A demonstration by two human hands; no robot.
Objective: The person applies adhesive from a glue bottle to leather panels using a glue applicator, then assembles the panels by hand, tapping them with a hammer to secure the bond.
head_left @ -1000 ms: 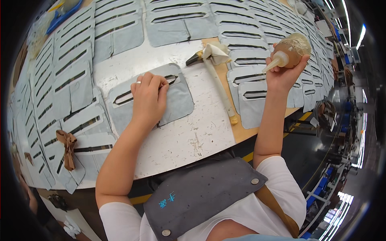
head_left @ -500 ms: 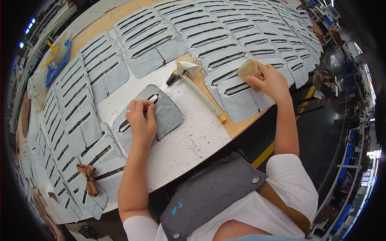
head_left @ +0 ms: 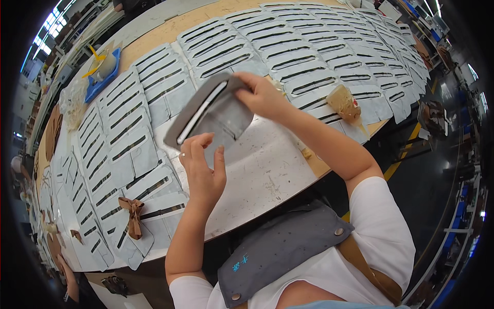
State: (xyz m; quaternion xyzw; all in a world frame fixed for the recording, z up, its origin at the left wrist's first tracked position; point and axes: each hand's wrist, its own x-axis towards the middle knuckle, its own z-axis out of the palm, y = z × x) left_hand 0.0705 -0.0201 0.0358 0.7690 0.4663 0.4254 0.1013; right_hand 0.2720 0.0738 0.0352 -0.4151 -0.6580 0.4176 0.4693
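Observation:
A grey panel (head_left: 226, 116) with a long slot is lifted off the table and tilted, with a white strip (head_left: 201, 112) showing in the slot. My right hand (head_left: 262, 98) pinches the panel's far right corner. Just below its near left end is my left hand (head_left: 203, 167), fingers curved and apart, with nothing held. Whether a fingertip touches the panel's edge I cannot tell. A tan block (head_left: 343, 103) with reddish marks rests on the grey panels to the right. My right arm and the raised panel mostly hide a hammer; its handle end (head_left: 306, 153) shows.
Many slotted grey panels (head_left: 123, 121) lie in overlapping rows on the white table (head_left: 257, 177). At the far left are a blue tray (head_left: 103, 82) with a container and a clear plastic bag (head_left: 73, 100). A brown knotted strip (head_left: 133, 216) lies near left. Another person's arm (head_left: 69, 280) shows lower left.
My right hand has let go of the tan block and moved left to grip the panel. The panel has risen from the table and tilted. My left hand has come off the slot and opened.

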